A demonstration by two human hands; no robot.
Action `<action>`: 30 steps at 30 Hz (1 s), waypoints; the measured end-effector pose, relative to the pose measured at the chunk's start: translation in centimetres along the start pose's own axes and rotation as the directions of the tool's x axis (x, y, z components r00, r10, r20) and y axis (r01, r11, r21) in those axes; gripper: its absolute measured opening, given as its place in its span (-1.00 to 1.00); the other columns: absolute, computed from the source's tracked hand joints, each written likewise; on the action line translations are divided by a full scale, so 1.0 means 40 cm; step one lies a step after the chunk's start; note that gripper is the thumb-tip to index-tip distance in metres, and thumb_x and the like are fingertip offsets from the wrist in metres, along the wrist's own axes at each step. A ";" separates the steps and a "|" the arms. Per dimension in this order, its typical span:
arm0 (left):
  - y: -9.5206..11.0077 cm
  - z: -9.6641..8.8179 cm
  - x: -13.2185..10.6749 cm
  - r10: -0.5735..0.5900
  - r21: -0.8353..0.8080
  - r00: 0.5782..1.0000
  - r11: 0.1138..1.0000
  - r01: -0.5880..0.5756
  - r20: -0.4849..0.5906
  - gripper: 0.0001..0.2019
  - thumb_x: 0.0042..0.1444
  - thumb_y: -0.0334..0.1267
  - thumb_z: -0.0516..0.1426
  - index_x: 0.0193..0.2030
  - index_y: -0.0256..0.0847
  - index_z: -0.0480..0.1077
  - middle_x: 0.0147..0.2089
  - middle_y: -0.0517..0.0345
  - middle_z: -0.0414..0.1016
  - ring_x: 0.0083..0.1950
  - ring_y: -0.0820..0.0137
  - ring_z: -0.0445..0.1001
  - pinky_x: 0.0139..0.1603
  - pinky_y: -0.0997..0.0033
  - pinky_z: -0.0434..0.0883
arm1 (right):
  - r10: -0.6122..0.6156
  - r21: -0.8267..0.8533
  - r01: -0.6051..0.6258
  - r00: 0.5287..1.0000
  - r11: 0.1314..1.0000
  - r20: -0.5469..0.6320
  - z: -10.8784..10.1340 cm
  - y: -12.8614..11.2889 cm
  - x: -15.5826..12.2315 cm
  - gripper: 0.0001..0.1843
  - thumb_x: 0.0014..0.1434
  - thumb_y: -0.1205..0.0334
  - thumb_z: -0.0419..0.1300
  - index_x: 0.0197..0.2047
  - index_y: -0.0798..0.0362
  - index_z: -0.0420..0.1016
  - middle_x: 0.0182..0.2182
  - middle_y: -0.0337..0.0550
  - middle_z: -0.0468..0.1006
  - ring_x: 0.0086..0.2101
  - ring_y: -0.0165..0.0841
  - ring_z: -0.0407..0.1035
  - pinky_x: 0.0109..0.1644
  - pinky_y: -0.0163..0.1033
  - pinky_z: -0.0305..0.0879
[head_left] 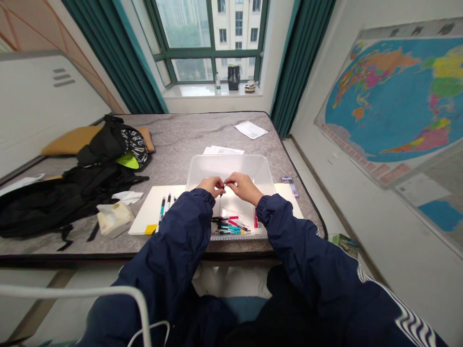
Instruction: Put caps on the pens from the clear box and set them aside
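Note:
Both my hands meet over a clear plastic bin [231, 166] on the mattress. My left hand [211, 185] is closed in a pinch on a thin pen [220, 198] that hangs downward. My right hand [244, 186] is closed too, its fingertips pinched on the pen's top end. Several coloured pens [230, 225] lie in the near part of the bin, below my wrists. Two or three more pens [164, 205] lie on a white board [154, 212] to the left of my left sleeve.
A grey mattress [188, 135] carries black bags [65, 193], a tissue pack [112, 218], loose papers [250, 129] and a small box [287, 180]. A window sill lies beyond, a world map [394, 96] hangs on the right wall, and a white wire frame [108, 294] is near left.

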State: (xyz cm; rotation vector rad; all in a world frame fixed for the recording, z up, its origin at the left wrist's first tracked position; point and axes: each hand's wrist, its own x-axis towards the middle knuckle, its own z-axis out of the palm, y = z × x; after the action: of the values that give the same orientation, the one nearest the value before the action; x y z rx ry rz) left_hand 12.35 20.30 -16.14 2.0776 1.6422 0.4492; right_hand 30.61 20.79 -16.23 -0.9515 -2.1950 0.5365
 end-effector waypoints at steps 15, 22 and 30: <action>0.002 0.001 0.001 0.006 0.022 1.000 1.000 -0.007 0.022 -0.85 -0.09 -0.26 0.26 -0.35 -0.19 0.42 -0.33 0.17 0.59 -0.31 0.38 0.54 -0.13 0.41 0.40 | 0.011 -0.005 -0.011 1.000 1.000 0.026 0.006 0.000 -0.001 -0.80 0.13 0.43 0.16 -0.24 0.08 0.59 -0.32 -0.17 0.53 -0.32 -0.42 0.36 -0.14 -0.32 0.23; 0.001 -0.001 0.002 0.019 0.033 0.999 0.999 -0.020 0.029 -0.85 -0.08 -0.25 0.26 -0.34 -0.19 0.43 -0.33 0.18 0.59 -0.30 0.39 0.54 -0.12 0.42 0.39 | -0.021 0.005 0.021 1.000 1.000 0.002 0.009 0.002 -0.002 -0.80 0.11 0.45 0.17 -0.25 0.09 0.60 -0.35 -0.17 0.54 -0.35 -0.43 0.37 -0.16 -0.32 0.24; -0.010 0.006 0.006 0.017 0.006 1.000 1.000 -0.017 -0.002 -0.82 -0.08 -0.25 0.26 -0.30 -0.17 0.42 -0.32 0.18 0.59 -0.28 0.39 0.54 -0.14 0.42 0.41 | 0.040 0.012 -0.041 0.999 0.999 0.014 -0.001 -0.004 -0.003 -0.76 0.20 0.30 0.15 -0.09 0.06 0.56 -0.28 -0.16 0.58 -0.35 -0.45 0.40 -0.14 -0.34 0.25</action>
State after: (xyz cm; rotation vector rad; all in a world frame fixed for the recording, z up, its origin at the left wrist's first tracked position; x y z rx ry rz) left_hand 12.21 20.56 -16.58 2.0974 1.6309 0.4523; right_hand 30.63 20.60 -16.17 -0.9901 -2.1860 0.5769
